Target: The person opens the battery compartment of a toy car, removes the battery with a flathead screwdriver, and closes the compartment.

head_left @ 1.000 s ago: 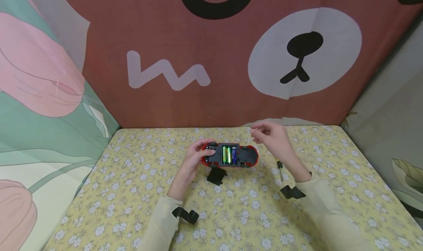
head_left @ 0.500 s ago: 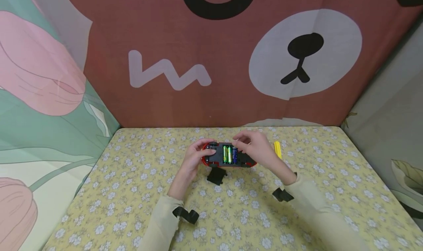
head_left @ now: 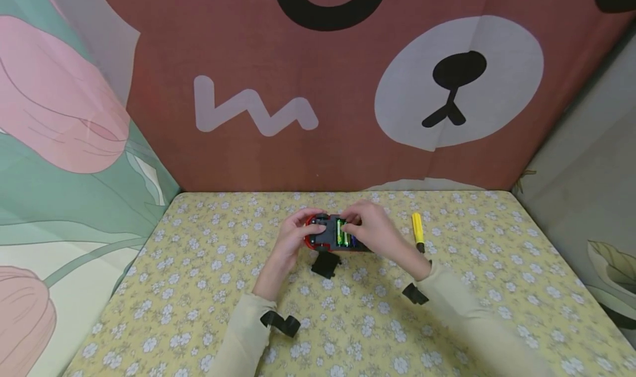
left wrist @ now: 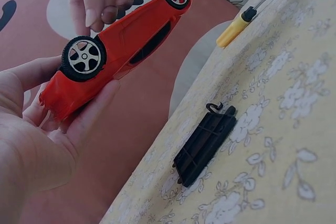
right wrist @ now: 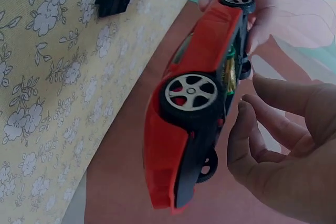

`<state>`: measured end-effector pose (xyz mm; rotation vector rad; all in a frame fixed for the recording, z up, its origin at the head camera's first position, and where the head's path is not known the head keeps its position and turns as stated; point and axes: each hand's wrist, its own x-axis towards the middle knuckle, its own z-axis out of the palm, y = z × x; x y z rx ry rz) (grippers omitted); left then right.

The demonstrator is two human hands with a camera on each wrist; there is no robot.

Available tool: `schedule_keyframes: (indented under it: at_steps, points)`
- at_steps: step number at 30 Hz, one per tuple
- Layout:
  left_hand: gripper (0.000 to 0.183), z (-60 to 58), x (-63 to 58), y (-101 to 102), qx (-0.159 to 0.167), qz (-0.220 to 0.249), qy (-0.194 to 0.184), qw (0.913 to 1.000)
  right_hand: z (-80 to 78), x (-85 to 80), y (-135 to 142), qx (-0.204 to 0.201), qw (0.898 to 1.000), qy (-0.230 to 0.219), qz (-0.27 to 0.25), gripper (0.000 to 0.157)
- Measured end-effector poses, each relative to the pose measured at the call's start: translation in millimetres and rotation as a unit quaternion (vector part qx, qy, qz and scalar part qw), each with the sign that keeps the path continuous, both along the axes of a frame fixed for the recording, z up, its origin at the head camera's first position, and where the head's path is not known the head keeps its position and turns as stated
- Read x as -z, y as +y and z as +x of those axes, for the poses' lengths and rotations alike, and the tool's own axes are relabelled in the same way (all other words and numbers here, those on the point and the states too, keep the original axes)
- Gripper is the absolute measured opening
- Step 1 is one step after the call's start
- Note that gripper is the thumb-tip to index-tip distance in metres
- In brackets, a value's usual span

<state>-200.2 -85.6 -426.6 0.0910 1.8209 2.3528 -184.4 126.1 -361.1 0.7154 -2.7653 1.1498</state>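
A red toy car [head_left: 325,238] is turned underside up above the table, its open battery compartment facing me. My left hand [head_left: 290,238] grips one end, thumb on the black underside and fingers beneath the red body [left wrist: 137,31]. Green and blue batteries [head_left: 340,232] lie side by side in the compartment. Over it is my right hand [head_left: 374,229], fingers bent, covering part of the batteries and the car's other end. The right wrist view shows a small gap between its thumb and index fingertips, close beside the batteries [right wrist: 229,72], with nothing visible in between.
A black battery cover [head_left: 326,264] lies on the flowered tablecloth [head_left: 199,288] just below the car. Right of the right hand lies a screwdriver [head_left: 418,228] with a yellow handle. A cloth with a printed bear [head_left: 348,145] hangs behind the table.
My right hand has come left and down from beyond the car's right end to over the battery compartment, uncovering the screwdriver's yellow handle. The left hand and the car have stayed in place.
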Motion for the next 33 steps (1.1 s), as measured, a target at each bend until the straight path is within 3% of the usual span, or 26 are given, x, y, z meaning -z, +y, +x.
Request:
schedule_keyframes:
  at_steps: [6,16,33]
  points:
    - [0.038,-0.7,0.1,0.7,0.005,-0.003,0.001,1.0000,-1.6,3.6,-3.9,0.005,1.000,0.016,0.018,0.013]
    - [0.044,-1.4,-0.2,1.3,0.016,-0.003,-0.002,0.9999,-4.5,4.2,-6.2,0.021,0.999,-0.001,0.024,0.004]
    - [0.040,-1.5,2.3,4.2,0.017,-0.008,0.010,0.9998,-7.8,6.1,-4.3,0.027,0.999,-0.011,0.020,0.010]
